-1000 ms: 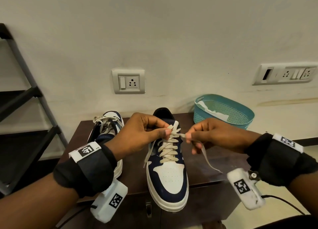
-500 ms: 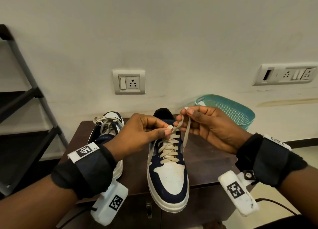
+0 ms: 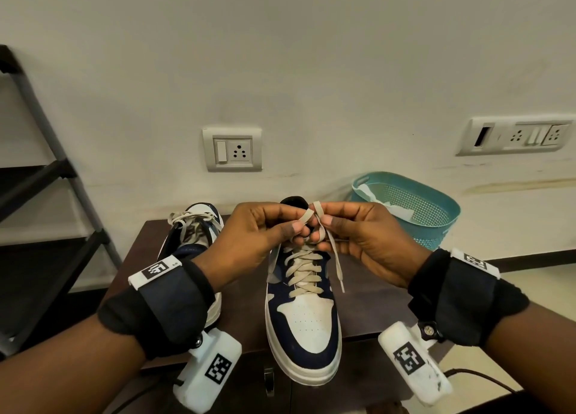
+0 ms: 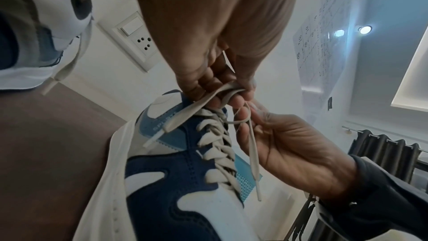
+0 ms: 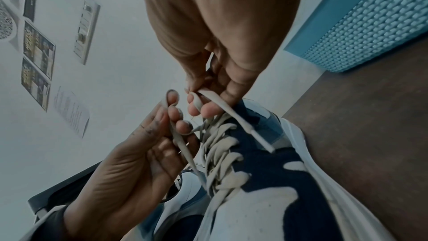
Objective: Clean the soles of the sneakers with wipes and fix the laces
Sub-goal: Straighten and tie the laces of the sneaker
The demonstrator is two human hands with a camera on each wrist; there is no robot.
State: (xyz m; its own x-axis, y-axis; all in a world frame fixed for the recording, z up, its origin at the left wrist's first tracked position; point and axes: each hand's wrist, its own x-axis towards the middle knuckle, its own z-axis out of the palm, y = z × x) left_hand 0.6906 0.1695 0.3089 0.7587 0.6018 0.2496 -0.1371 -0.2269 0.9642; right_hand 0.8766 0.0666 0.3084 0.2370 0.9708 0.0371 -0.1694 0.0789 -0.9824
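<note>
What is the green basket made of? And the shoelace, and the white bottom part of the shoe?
The basket looks like hard moulded plastic: its teal walls are a grid of small holes.

The lace seems to be flat woven fabric, matte beige, with a stiffer tip that may be plastic.

The sole of the near sneaker looks like smooth white rubber, though foam cannot be ruled out.

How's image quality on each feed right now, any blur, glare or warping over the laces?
Head view: sharp, evenly lit, wall lines bowed near the edges. Left wrist view: palm soft and looming, lace clear, ceiling light flaring at right. Right wrist view: dimmer, bluish, slightly grainy; basket blurred.
</note>
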